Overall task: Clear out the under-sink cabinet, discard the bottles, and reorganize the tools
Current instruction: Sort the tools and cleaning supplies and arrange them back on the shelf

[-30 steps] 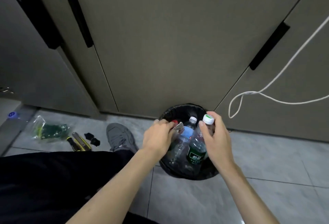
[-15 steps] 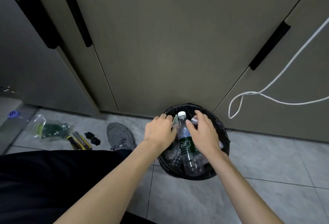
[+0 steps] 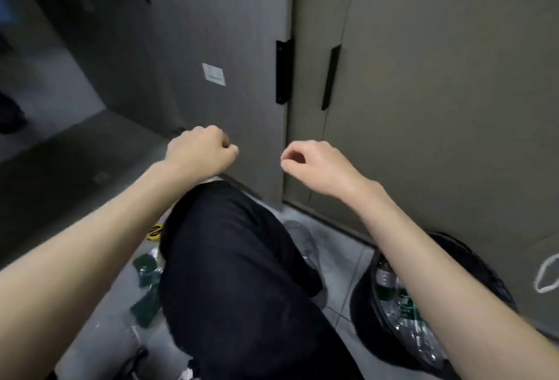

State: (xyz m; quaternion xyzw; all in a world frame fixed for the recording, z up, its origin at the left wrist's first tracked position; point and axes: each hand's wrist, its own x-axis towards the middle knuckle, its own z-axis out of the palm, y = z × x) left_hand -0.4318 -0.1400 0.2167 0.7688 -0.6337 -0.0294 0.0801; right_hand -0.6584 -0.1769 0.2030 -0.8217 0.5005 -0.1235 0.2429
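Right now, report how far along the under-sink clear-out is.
Done: clear plastic bottles with green labels lie in the black-lined bin beside the grey cabinet doors. In hand: nothing; the left hand is curled and the right hand loosely curled, both raised and empty. Left: the green packaged items and a yellow-and-black tool lie on the grey tiled floor, not yet reorganized.

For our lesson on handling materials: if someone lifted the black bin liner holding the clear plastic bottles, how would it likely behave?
The black bin liner looks thin and glossy, so it would probably sag and be floppy. The clear plastic bottles inside look mostly empty, so the load is likely light. Lying loose, they would probably shift and crackle.
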